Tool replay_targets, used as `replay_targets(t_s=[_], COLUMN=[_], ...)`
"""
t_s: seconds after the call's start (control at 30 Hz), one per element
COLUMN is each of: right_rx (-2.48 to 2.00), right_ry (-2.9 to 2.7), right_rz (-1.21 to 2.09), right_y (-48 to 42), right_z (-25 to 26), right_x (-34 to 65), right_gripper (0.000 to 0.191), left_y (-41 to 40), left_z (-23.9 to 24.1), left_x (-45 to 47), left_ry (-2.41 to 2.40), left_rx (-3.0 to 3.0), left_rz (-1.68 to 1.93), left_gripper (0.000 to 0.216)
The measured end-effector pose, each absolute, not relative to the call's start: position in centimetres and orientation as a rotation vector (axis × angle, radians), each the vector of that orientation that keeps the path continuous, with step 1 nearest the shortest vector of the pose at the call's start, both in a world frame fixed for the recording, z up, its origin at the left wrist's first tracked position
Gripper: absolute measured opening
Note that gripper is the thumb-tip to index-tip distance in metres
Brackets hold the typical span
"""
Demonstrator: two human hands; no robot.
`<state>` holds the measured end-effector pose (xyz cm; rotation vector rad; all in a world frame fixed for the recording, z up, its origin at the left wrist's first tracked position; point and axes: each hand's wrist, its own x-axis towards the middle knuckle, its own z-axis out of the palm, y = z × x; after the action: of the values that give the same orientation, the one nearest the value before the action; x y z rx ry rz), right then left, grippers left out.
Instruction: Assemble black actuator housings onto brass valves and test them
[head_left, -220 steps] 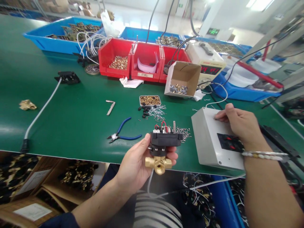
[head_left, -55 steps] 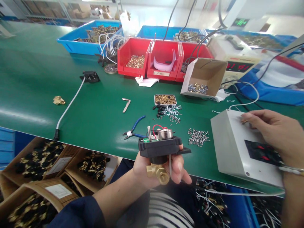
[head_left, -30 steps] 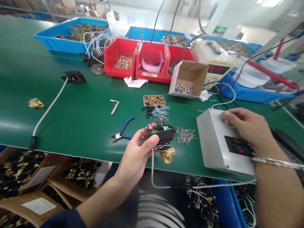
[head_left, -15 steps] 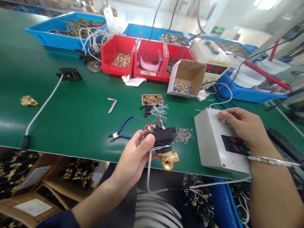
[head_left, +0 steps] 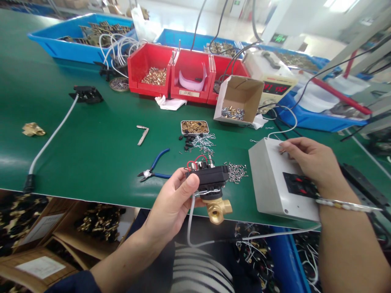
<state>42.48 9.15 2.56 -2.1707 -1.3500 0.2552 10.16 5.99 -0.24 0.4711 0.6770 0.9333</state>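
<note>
My left hand (head_left: 172, 201) grips a valve assembly (head_left: 209, 185): a black open housing with red wires and a motor on top, and a brass valve body (head_left: 217, 208) underneath. A white cable hangs from it and runs to the right. My right hand (head_left: 308, 160) rests on top of a grey control box (head_left: 269, 183), with its fingertips pressed at the box's far edge, beside black and red terminals. A pile of small screws (head_left: 235, 171) lies on the green table (head_left: 91, 150) between the valve and the box.
Blue-handled pliers (head_left: 155, 169) lie left of the valve. A tin of brass parts (head_left: 194, 127), red bins (head_left: 171, 75), a tipped cardboard box (head_left: 240, 99) and a power supply (head_left: 271, 79) stand behind. Cartons of valves (head_left: 100, 217) sit below the table edge.
My left hand has turned the valve assembly, so the brass body now points down and to the right. My right hand has stayed on the control box throughout.
</note>
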Motion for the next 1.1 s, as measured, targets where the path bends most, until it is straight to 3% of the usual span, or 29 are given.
replay_targets(t_s=[0.2,0.47,0.63,1.1], right_rx=[-2.170,-2.224,-2.242,-2.210], right_ry=[-1.327,-1.214,-1.171,-1.201], right_rz=[0.274,0.288,0.304,0.293], right_y=[9.1,9.2,9.2,9.1], right_z=[2.5,3.1,3.2,3.2], right_x=[42.3,41.1,40.9,40.9], right_gripper=[0.045,0.008,0.018,0.019], left_y=[6.1,6.0,6.1,5.9], left_z=[-0.2,-0.4,-0.5,-0.4], left_x=[10.2,10.1,10.2,10.0], left_ry=[0.673,0.644,0.639,0.623], left_rx=[0.469,0.483,0.482,0.484], left_rz=[0.930,0.929,0.928,0.930], left_gripper=[0.048,0.046,0.045,0.045])
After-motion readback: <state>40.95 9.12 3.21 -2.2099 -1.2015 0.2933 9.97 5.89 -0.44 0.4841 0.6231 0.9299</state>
